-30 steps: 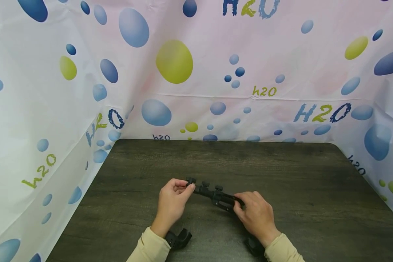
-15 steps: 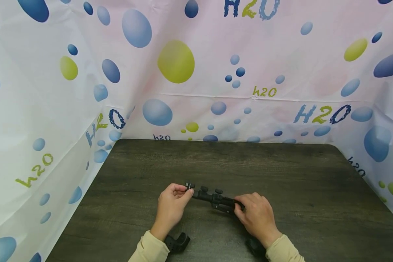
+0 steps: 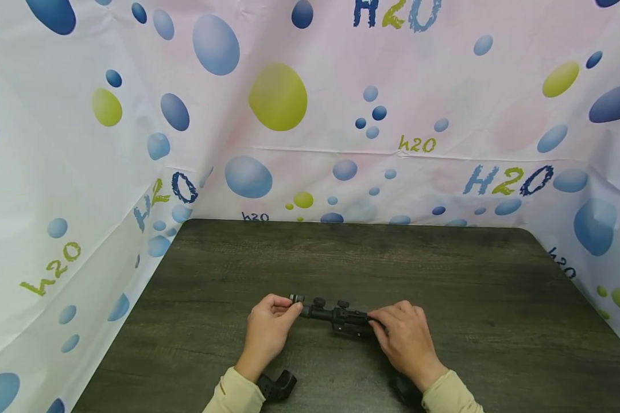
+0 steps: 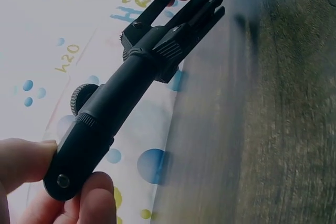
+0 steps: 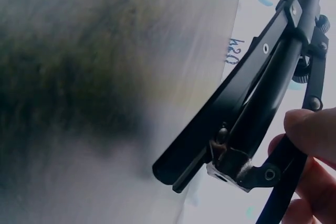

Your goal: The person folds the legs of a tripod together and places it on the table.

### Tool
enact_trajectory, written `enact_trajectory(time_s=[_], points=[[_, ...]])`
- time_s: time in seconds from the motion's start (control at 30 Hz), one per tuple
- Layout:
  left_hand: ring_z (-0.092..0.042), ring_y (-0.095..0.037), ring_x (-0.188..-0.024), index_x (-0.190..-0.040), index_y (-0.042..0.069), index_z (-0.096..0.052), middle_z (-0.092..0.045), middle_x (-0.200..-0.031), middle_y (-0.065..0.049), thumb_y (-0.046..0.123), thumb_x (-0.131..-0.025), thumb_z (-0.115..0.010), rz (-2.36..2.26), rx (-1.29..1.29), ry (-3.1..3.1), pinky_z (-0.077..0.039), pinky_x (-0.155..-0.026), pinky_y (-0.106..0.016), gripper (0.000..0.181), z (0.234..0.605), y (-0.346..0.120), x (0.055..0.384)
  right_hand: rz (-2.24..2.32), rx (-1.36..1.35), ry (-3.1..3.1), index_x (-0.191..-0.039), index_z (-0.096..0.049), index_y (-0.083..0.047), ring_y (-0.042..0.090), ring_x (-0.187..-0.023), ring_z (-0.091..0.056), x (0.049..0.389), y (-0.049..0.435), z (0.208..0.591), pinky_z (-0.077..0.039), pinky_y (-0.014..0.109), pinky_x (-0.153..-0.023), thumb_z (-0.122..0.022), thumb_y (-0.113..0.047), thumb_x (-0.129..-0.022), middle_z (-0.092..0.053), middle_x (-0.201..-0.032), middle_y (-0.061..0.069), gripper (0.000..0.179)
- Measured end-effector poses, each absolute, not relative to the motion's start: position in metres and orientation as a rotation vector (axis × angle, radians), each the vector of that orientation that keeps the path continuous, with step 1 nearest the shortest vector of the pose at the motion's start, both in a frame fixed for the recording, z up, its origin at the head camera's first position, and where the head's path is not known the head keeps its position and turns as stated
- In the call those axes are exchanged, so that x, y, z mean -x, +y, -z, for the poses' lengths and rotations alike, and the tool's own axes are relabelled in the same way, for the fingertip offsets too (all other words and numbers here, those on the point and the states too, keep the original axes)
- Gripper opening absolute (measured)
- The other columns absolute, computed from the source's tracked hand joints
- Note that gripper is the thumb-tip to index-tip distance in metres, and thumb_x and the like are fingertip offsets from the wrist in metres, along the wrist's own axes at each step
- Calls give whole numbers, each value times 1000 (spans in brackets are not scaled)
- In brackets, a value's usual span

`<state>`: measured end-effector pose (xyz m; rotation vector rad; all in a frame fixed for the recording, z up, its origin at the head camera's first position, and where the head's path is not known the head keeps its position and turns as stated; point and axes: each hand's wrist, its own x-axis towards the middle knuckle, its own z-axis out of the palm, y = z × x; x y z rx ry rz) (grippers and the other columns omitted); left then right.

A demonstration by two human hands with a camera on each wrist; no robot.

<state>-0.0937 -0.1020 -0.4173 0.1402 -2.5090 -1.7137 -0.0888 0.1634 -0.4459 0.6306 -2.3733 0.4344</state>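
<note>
A small black folding tripod (image 3: 322,312) is held between both hands above the table, lying nearly level in the head view. My left hand (image 3: 267,330) pinches its head end between thumb and fingers; a round rivet shows there on the tripod's rounded end (image 4: 63,181). My right hand (image 3: 407,338) grips one of the legs at the other end, with the thumb (image 5: 310,132) on that leg. The legs lie folded along the central tube (image 5: 268,98), somewhat spread at their hinges. Ribbed knobs (image 4: 83,98) stick out from the tube.
The dark wood-grain table (image 3: 351,258) spreads under the hands. Behind and at both sides hangs a white sheet (image 3: 330,103) with blue and green bubbles and H2O lettering. A black curved wrist mount (image 3: 278,385) shows below my left hand, another (image 3: 405,390) beside my right wrist.
My left hand has lowered the tripod's head end a little, so the tripod lies more level. The tripod has also turned slightly about its length. My right hand has hardly moved.
</note>
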Motion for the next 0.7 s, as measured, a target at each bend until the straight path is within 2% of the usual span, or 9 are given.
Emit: enact_trajectory(time_s=[0.37, 0.7], points=[[-68, -19, -79, -93, 3, -70, -72, -86, -4, 19, -89, -77, 1611, -148, -2598, -54, -65, -35, 18, 425, -104, 97, -453, -640, -2418, -88, -78, -18, 14, -77, -54, 88, 165, 447, -44, 45, -70, -87, -8, -73, -72, -85, -7, 20], [-66, -17, -75, -93, 4, -72, -71, -83, -2, 22, -89, -78, 1504, -124, -2689, -53, -62, -35, 19, 427, -103, 97, -446, -663, -2424, -87, -77, -18, 15, -77, -56, 88, 166, 448, -46, 46, -70, -86, -8, -74, -71, -84, -6, 19]])
